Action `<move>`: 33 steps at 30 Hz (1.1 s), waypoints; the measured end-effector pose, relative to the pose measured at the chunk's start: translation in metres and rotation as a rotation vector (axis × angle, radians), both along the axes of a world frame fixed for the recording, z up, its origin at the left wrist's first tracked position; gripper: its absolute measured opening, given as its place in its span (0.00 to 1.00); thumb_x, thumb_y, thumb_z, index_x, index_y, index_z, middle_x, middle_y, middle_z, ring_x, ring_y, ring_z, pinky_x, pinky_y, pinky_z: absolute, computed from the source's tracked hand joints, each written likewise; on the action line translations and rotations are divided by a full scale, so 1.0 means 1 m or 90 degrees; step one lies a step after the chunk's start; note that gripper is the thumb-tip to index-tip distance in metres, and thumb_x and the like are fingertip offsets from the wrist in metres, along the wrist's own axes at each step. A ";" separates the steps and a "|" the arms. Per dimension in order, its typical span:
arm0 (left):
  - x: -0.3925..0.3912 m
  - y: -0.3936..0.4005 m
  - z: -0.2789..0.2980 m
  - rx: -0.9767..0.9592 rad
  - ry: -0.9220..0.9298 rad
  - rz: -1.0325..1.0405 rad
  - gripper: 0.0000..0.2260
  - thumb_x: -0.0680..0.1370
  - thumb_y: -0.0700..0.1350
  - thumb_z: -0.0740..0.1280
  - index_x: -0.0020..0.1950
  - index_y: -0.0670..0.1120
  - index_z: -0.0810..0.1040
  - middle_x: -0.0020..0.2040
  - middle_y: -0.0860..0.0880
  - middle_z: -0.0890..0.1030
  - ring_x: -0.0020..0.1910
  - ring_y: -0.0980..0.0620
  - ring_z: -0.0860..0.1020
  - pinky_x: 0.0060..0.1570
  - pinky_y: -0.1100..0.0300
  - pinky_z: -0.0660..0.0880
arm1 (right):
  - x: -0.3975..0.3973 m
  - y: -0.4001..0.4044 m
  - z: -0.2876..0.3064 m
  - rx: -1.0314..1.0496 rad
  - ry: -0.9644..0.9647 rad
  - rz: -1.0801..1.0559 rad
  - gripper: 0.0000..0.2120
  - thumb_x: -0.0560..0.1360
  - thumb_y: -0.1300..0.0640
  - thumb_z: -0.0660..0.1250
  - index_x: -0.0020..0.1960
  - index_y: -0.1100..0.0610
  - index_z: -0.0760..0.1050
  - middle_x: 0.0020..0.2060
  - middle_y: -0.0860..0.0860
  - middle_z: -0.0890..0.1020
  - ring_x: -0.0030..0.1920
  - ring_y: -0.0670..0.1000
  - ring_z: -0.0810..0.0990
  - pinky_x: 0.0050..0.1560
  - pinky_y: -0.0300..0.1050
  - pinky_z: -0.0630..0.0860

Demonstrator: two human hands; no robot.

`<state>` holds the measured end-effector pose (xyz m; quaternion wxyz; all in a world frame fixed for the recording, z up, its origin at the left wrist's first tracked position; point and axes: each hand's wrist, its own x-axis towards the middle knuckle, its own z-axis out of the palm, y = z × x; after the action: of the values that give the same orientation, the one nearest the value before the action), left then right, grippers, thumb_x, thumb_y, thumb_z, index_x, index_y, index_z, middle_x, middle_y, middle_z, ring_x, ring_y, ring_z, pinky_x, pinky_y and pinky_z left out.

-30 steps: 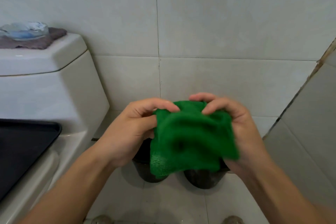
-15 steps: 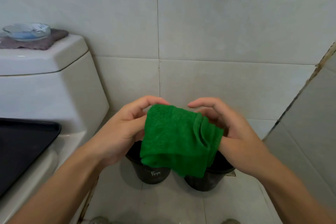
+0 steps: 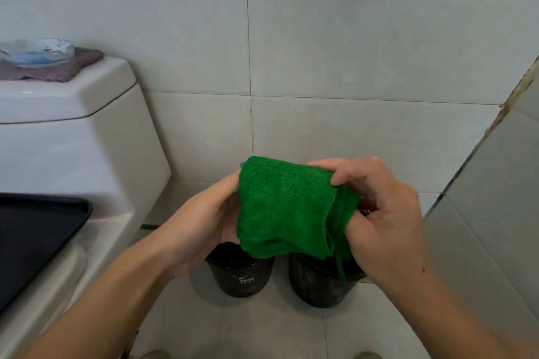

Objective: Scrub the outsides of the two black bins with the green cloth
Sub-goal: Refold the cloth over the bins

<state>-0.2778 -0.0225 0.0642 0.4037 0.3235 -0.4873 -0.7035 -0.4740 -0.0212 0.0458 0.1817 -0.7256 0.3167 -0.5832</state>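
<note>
Fingers (image 3: 338, 173) of the right hand (image 3: 382, 213) are curled over the top right edge of the green cloth (image 3: 285, 207), clamped on it. The left hand (image 3: 204, 218) supports the cloth from behind and below; its fingers are hidden by the fabric, so their exact hold cannot be told. The cloth is folded and held in the air above the bins, touching neither as far as can be judged.

Progress: scrubbing appears not yet begun. The left black bin (image 3: 240, 277) and right black bin (image 3: 318, 283) stand side by side on the tiled floor (image 3: 262, 329) against the wall; the right one shows a dusty grey film on its outside. Both outsides remain to be done.

Surroundings: a toilet cistern (image 3: 73, 131) stands near the left bin, carrying a dish (image 3: 38, 52) on a grey rag (image 3: 84, 61). A tiled side wall (image 3: 495, 213) closes in on the right, so access round the bins is judged tight.
</note>
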 end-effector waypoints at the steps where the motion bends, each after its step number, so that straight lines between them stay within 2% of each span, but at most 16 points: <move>1: 0.001 0.000 0.001 0.002 0.007 -0.017 0.17 0.76 0.53 0.59 0.47 0.54 0.88 0.51 0.52 0.87 0.48 0.55 0.85 0.40 0.61 0.81 | -0.001 0.000 0.001 -0.003 0.002 -0.007 0.23 0.68 0.77 0.63 0.48 0.50 0.72 0.52 0.42 0.83 0.51 0.48 0.84 0.45 0.51 0.82; 4: 0.014 -0.001 0.003 0.003 0.023 -0.091 0.22 0.76 0.61 0.60 0.62 0.52 0.82 0.62 0.49 0.83 0.59 0.50 0.82 0.50 0.57 0.80 | -0.004 -0.001 0.001 0.006 0.004 0.009 0.21 0.68 0.74 0.63 0.47 0.49 0.72 0.53 0.42 0.82 0.53 0.46 0.83 0.48 0.47 0.82; 6: 0.018 0.001 0.002 -0.003 0.016 -0.103 0.30 0.71 0.69 0.65 0.66 0.52 0.79 0.65 0.49 0.80 0.63 0.49 0.80 0.52 0.56 0.80 | -0.005 -0.002 0.002 0.012 0.001 0.025 0.21 0.68 0.74 0.63 0.46 0.48 0.72 0.53 0.42 0.82 0.55 0.47 0.82 0.50 0.48 0.81; 7: 0.016 0.002 -0.001 -0.030 -0.021 -0.075 0.30 0.68 0.69 0.69 0.63 0.54 0.81 0.63 0.50 0.82 0.61 0.50 0.81 0.50 0.59 0.80 | -0.005 -0.001 0.002 0.000 0.019 0.026 0.21 0.67 0.75 0.63 0.46 0.49 0.73 0.54 0.42 0.82 0.56 0.48 0.82 0.51 0.47 0.81; 9: 0.010 0.003 -0.005 -0.103 -0.101 0.016 0.22 0.64 0.60 0.75 0.55 0.53 0.84 0.55 0.50 0.86 0.53 0.52 0.84 0.44 0.63 0.80 | -0.004 0.000 0.002 -0.031 0.074 0.034 0.20 0.67 0.75 0.64 0.47 0.51 0.73 0.55 0.43 0.81 0.57 0.48 0.81 0.50 0.44 0.79; 12: 0.008 0.002 -0.007 -0.131 -0.147 0.067 0.17 0.62 0.51 0.75 0.48 0.48 0.83 0.47 0.46 0.87 0.46 0.50 0.85 0.41 0.61 0.80 | -0.005 0.001 0.001 0.031 0.083 0.084 0.18 0.68 0.73 0.63 0.44 0.50 0.74 0.57 0.43 0.80 0.56 0.50 0.81 0.44 0.45 0.80; 14: 0.010 0.002 -0.004 -0.141 -0.144 0.076 0.14 0.62 0.48 0.76 0.46 0.49 0.84 0.44 0.46 0.86 0.43 0.51 0.85 0.39 0.61 0.80 | -0.007 -0.001 0.002 0.150 0.011 0.150 0.18 0.69 0.72 0.64 0.41 0.47 0.76 0.58 0.45 0.80 0.53 0.53 0.82 0.41 0.56 0.81; 17: 0.012 0.002 -0.004 -0.156 -0.125 0.110 0.13 0.60 0.48 0.77 0.44 0.52 0.84 0.43 0.47 0.86 0.42 0.50 0.85 0.38 0.61 0.80 | -0.008 -0.004 0.000 0.296 -0.166 0.250 0.18 0.70 0.69 0.66 0.49 0.48 0.79 0.61 0.50 0.81 0.56 0.56 0.82 0.48 0.51 0.82; 18: 0.010 0.002 -0.004 -0.159 -0.125 0.130 0.13 0.60 0.47 0.77 0.43 0.52 0.84 0.43 0.47 0.86 0.42 0.50 0.85 0.38 0.61 0.80 | -0.009 -0.003 -0.001 0.357 -0.232 0.286 0.18 0.69 0.64 0.70 0.55 0.48 0.78 0.62 0.51 0.80 0.59 0.56 0.81 0.52 0.50 0.81; 19: 0.009 0.002 -0.005 -0.163 -0.129 0.156 0.13 0.61 0.44 0.78 0.42 0.53 0.83 0.42 0.48 0.86 0.41 0.51 0.85 0.37 0.61 0.80 | -0.010 -0.005 -0.003 0.419 -0.272 0.309 0.24 0.67 0.55 0.75 0.63 0.49 0.76 0.63 0.52 0.80 0.61 0.56 0.80 0.56 0.51 0.79; 21: 0.005 0.002 -0.008 -0.162 -0.132 0.203 0.11 0.63 0.41 0.76 0.43 0.50 0.82 0.41 0.49 0.86 0.40 0.52 0.85 0.37 0.62 0.80 | -0.007 -0.005 -0.006 0.511 -0.244 0.325 0.41 0.62 0.36 0.76 0.71 0.46 0.68 0.65 0.53 0.79 0.64 0.54 0.79 0.60 0.53 0.78; 22: 0.002 0.003 -0.008 -0.165 -0.135 0.215 0.12 0.63 0.41 0.76 0.44 0.50 0.81 0.40 0.49 0.86 0.40 0.52 0.85 0.36 0.62 0.80 | -0.005 -0.005 -0.007 0.541 -0.215 0.309 0.42 0.60 0.35 0.76 0.71 0.43 0.68 0.64 0.52 0.80 0.62 0.52 0.80 0.58 0.49 0.79; 24: 0.000 0.003 -0.009 -0.187 -0.146 0.213 0.12 0.63 0.42 0.77 0.44 0.50 0.81 0.40 0.49 0.85 0.40 0.53 0.85 0.37 0.62 0.79 | -0.001 -0.004 -0.009 0.537 -0.137 0.236 0.36 0.61 0.43 0.77 0.67 0.41 0.72 0.60 0.49 0.82 0.57 0.49 0.83 0.51 0.42 0.80; 26: 0.000 0.003 -0.009 -0.192 -0.151 0.212 0.11 0.64 0.43 0.76 0.44 0.51 0.82 0.41 0.49 0.86 0.40 0.52 0.85 0.37 0.61 0.80 | 0.000 -0.003 -0.007 0.502 -0.090 0.189 0.27 0.64 0.53 0.77 0.63 0.48 0.77 0.54 0.49 0.85 0.53 0.50 0.84 0.49 0.42 0.81; 29: 0.001 0.001 -0.008 -0.167 -0.142 0.197 0.08 0.66 0.42 0.73 0.44 0.51 0.84 0.43 0.48 0.87 0.42 0.52 0.86 0.38 0.63 0.80 | -0.002 -0.004 -0.007 0.554 -0.154 0.231 0.17 0.66 0.61 0.73 0.55 0.57 0.82 0.52 0.55 0.85 0.53 0.56 0.84 0.51 0.46 0.81; 33: -0.007 -0.003 -0.011 -0.135 -0.146 0.190 0.11 0.68 0.39 0.73 0.50 0.46 0.83 0.47 0.47 0.87 0.45 0.51 0.86 0.40 0.63 0.80 | 0.000 -0.007 -0.016 0.607 -0.257 0.199 0.19 0.68 0.61 0.73 0.58 0.58 0.80 0.53 0.56 0.85 0.55 0.57 0.83 0.53 0.50 0.81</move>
<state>-0.2847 -0.0260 0.0528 0.4767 0.4256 -0.5483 -0.5394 -0.4738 -0.0279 0.0299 0.6329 -0.4744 0.3936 -0.4685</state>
